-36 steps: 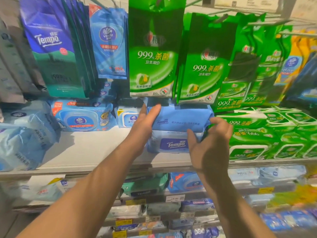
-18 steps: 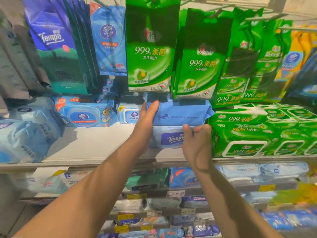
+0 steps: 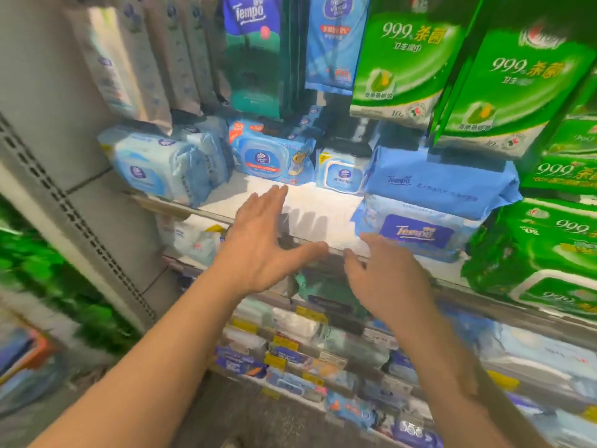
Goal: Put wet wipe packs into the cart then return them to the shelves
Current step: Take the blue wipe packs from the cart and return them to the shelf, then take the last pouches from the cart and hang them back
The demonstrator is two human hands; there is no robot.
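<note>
Two blue Tempo wet wipe packs sit stacked on the white shelf [image 3: 323,218]: the upper pack [image 3: 436,185] lies on the lower pack [image 3: 416,232]. My left hand [image 3: 261,247] hovers with spread fingers over a bare stretch of the shelf, left of the stack. My right hand [image 3: 384,279] is in front of the shelf edge, just below and left of the lower pack, fingers relaxed. Neither hand holds anything. No cart is in view.
Green 999 wipe packs [image 3: 533,253] are stacked right of the Tempo stack, and green sachets [image 3: 400,59] hang above. Light blue packs [image 3: 161,163] and a lidded blue pack [image 3: 271,156] stand at the shelf's left and back. Lower shelves [image 3: 307,344] hold more packs behind price tags.
Both hands have let go of the Tempo stack and drawn back toward me and to the left. The view has swung left and down.
</note>
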